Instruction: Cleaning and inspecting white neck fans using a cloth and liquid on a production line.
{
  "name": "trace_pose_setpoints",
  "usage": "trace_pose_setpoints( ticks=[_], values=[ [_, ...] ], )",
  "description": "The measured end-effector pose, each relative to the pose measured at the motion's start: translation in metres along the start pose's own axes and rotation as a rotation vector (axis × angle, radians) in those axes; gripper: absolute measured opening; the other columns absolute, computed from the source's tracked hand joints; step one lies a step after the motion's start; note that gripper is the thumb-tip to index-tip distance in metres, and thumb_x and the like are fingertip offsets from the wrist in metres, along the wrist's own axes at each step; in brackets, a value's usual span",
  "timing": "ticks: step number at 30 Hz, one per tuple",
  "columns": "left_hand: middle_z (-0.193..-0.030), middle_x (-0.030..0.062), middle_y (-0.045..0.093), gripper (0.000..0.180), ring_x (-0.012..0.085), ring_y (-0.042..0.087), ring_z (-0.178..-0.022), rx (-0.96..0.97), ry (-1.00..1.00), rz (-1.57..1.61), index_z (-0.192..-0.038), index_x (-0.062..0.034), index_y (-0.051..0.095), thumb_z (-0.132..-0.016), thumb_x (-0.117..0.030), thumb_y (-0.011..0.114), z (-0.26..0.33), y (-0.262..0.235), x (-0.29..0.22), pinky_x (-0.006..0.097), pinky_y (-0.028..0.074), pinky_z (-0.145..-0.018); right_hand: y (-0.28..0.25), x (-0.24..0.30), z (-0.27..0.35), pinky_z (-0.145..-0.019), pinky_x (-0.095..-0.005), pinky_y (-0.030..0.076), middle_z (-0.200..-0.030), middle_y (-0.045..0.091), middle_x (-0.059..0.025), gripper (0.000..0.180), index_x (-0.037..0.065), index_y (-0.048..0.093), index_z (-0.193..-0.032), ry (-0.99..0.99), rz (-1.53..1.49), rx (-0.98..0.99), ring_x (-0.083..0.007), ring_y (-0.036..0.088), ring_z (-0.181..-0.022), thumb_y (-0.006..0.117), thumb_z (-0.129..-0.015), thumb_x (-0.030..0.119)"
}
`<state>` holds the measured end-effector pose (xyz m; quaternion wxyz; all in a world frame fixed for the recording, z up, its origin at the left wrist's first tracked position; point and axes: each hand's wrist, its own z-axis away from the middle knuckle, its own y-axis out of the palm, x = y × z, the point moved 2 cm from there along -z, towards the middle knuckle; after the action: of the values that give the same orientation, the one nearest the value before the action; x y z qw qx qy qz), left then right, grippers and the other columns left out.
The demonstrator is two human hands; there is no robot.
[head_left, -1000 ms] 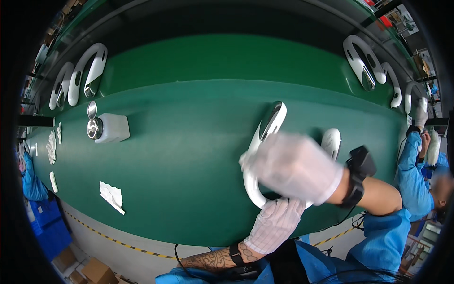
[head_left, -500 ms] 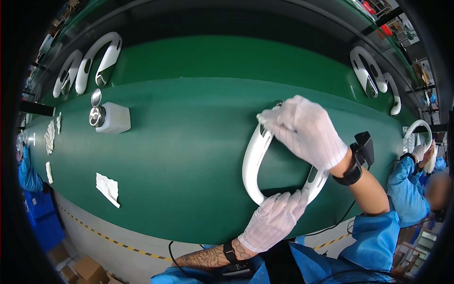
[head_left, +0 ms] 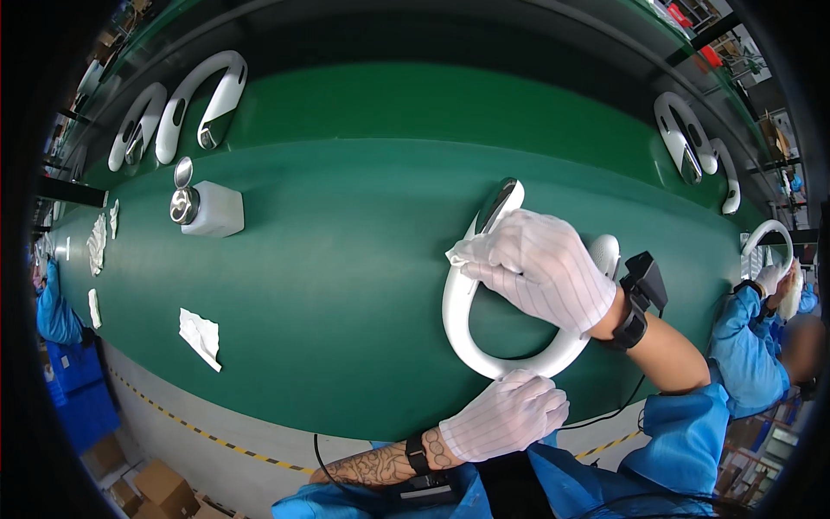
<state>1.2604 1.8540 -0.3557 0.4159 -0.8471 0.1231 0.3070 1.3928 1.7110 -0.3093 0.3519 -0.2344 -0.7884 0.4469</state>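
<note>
Green belt (head_left: 346, 285) carries white bottle (head_left: 212, 209), paper scrap (head_left: 201, 336), spare horseshoe shells (head_left: 203, 99).

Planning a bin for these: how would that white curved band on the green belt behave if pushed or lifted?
The white curved band keeps its open loop under both hands, so probably stiff. Its glossy shell may slide easily on the green belt. It looks thin, likely light.

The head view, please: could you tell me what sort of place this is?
Probably a factory assembly line: a long green conveyor belt carries identical white curved housings, and a co-worker in a blue smock handles another.
</note>
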Motion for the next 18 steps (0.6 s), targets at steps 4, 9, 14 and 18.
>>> trace_pose_setpoints(
  ticks=[4, 9, 14, 18],
  values=[
    [-0.102, -0.0046, 0.066, 0.015, 0.0145, 0.062, -0.099, -0.018, 0.012, 0.04, -0.095, -0.013, 0.075, -0.085, -0.023, 0.072, 0.002, -0.001, 0.001, 0.034, 0.05, -0.086, 0.006, 0.046, 0.012, -0.065, -0.0319, 0.06, -0.082, 0.068, 0.0001, 0.026, 0.017, 0.075, -0.112, -0.079, -0.209, 0.196, -0.0195, 0.071, -0.079, 0.072, -0.087, 0.009],
    [-0.096, -0.0051, 0.062, 0.009, 0.0128, 0.06, -0.091, 0.049, -0.011, -0.012, -0.091, -0.0143, 0.073, -0.087, -0.022, 0.07, 0.002, -0.004, -0.001, 0.033, 0.047, -0.082, -0.002, 0.005, -0.002, -0.061, -0.0333, 0.059, -0.082, 0.068, 0.0008, 0.019, 0.015, 0.076, -0.106, -0.022, 0.013, -0.066, -0.0176, 0.07, -0.078, 0.071, -0.089, 0.01],
    [-0.096, -0.0056, 0.062, 0.01, 0.0127, 0.059, -0.087, 0.041, 0.015, -0.035, -0.091, -0.015, 0.073, -0.086, -0.023, 0.07, 0.003, 0.0, 0.002, 0.033, 0.046, -0.081, 0.006, 0.04, 0.008, -0.059, -0.0315, 0.058, -0.08, 0.063, 0.0002, 0.015, 0.015, 0.073, -0.104, 0.012, -0.172, 0.142, -0.0157, 0.069, -0.074, 0.066, -0.092, 0.013],
    [-0.09, -0.0032, 0.056, 0.009, 0.0148, 0.057, -0.086, 0.025, 0.033, -0.026, -0.09, -0.0141, 0.072, -0.085, -0.021, 0.069, 0.003, -0.006, -0.003, 0.034, 0.047, -0.078, 0.002, 0.042, 0.007, -0.058, -0.0345, 0.058, -0.08, 0.06, -0.0008, 0.017, 0.016, 0.071, -0.107, 0.003, -0.147, 0.158, -0.0194, 0.068, -0.071, 0.066, -0.091, 0.012]
  ],
)
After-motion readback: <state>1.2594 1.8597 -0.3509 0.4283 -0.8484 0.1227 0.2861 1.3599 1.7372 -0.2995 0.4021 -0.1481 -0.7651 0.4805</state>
